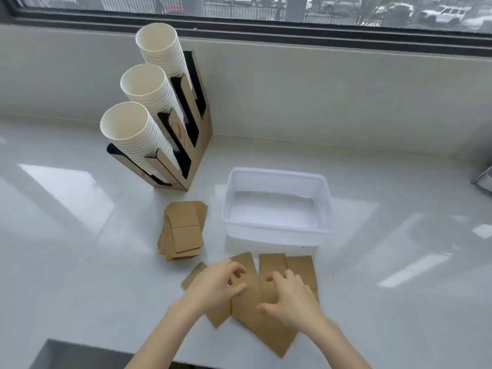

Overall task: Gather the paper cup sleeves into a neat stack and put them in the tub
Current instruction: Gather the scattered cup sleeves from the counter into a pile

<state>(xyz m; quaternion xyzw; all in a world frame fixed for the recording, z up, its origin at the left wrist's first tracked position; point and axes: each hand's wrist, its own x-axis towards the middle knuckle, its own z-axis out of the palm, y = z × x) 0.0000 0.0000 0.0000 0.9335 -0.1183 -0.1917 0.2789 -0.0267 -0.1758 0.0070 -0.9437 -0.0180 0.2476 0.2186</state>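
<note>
Several flat brown paper cup sleeves [271,267] lie fanned out on the white counter just in front of me. My left hand [213,284] rests on the left ones with curled, spread fingers. My right hand [290,296] presses fingertips down on the middle and right ones. Neither hand has lifted a sleeve. A loose pile of sleeves [183,230] lies further back on the left. The clear plastic tub [277,230] stands empty behind the fanned sleeves, to the right of the pile.
A brown cardboard holder [197,155] with three slanted columns of white paper cups [127,129] stands at the back left. A window ledge runs behind it. A dark edge [80,352] shows at the counter's near left. A metal object [484,179] peeks in at the far right.
</note>
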